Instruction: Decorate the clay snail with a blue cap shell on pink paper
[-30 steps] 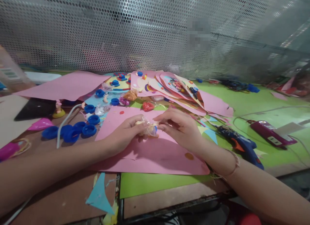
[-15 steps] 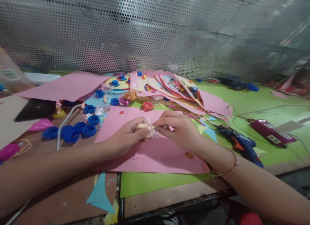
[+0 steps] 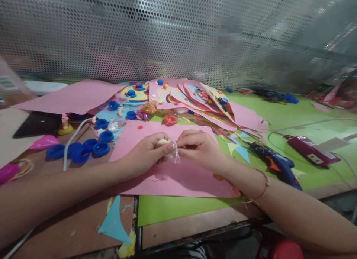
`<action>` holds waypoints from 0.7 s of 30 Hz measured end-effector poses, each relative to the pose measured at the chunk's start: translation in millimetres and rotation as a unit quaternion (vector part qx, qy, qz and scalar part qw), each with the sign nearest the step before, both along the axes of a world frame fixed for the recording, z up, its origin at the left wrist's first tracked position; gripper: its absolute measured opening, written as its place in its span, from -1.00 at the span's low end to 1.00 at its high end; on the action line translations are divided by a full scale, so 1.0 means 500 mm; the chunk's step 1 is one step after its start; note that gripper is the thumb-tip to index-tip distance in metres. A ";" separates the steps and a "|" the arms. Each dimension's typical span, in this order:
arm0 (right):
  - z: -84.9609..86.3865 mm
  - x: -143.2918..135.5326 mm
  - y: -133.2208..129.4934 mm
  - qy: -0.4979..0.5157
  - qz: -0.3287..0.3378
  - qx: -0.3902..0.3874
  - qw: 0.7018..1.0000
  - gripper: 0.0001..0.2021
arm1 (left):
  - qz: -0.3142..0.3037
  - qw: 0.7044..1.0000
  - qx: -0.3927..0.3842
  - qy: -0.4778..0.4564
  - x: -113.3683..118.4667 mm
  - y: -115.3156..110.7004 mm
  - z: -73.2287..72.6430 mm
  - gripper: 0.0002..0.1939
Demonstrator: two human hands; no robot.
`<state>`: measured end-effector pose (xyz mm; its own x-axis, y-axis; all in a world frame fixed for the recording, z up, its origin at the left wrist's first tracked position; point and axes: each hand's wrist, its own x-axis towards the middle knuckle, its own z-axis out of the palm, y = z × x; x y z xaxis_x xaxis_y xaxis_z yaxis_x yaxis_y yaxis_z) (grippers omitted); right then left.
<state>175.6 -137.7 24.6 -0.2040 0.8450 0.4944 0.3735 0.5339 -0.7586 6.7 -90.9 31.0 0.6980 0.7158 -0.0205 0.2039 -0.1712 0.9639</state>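
My left hand (image 3: 147, 151) is closed round a small clear plastic bag (image 3: 176, 155) with a cream-coloured lump (image 3: 163, 142) in it, perhaps modelling clay. On the bag's right side, my right hand (image 3: 202, 147) pinches the plastic between thumb and fingers. Both hands are just above a pink paper sheet (image 3: 170, 183), which carries a small red dot near its far left. Beyond the sheet lies a bag of red material (image 3: 170, 120). My fingers hide part of the cream lump.
Blue ring-shaped pieces (image 3: 80, 154) and a white cable (image 3: 68, 147) lie to the left. A pile of decorated paper cut-outs (image 3: 195, 99) is at the back. On the right are a blue glue gun (image 3: 281, 168) and a maroon power strip (image 3: 312, 151). Perforated metal (image 3: 125, 36) stands behind.
My right hand has shifted slightly left, closer to my left hand. The clear bag's end now hangs down between them. The whole view has moved a little.
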 end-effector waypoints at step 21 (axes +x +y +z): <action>0.017 0.033 0.019 0.330 0.026 -0.250 0.910 -0.80 | 0.078 0.986 0.144 -0.027 -0.019 0.025 0.000 -0.74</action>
